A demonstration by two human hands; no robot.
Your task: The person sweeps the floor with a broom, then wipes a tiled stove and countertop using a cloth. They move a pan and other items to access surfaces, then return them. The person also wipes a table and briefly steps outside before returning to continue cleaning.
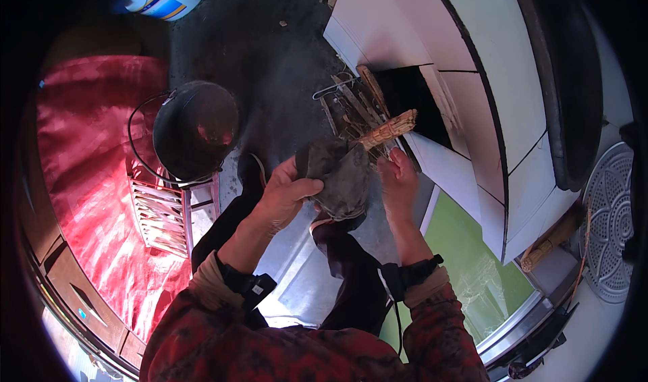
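My left hand (286,194) grips a dark grey, dirty cloth piece (344,179), thumb on top, fingers behind it. It looks like a folded rag or a small pouch; I cannot tell which. To its right is my right hand (398,187), fingers curled; whether anything is in them is hidden. Just beyond that hand, a tied straw whisk (389,130) sticks out from behind the cloth, pointing up and right. Split firewood sticks (354,101) lie past the cloth, before the dark mouth (412,106) of a white-tiled stove (397,20).
At left, a blackened pot (195,129) with a wire handle sits by a slatted stool (159,215) and a red cloth cover (101,154). A bent wire (329,91) lies by the sticks. A blue-white bucket (174,0) stands far left; a perforated grey disc (610,225) is at right.
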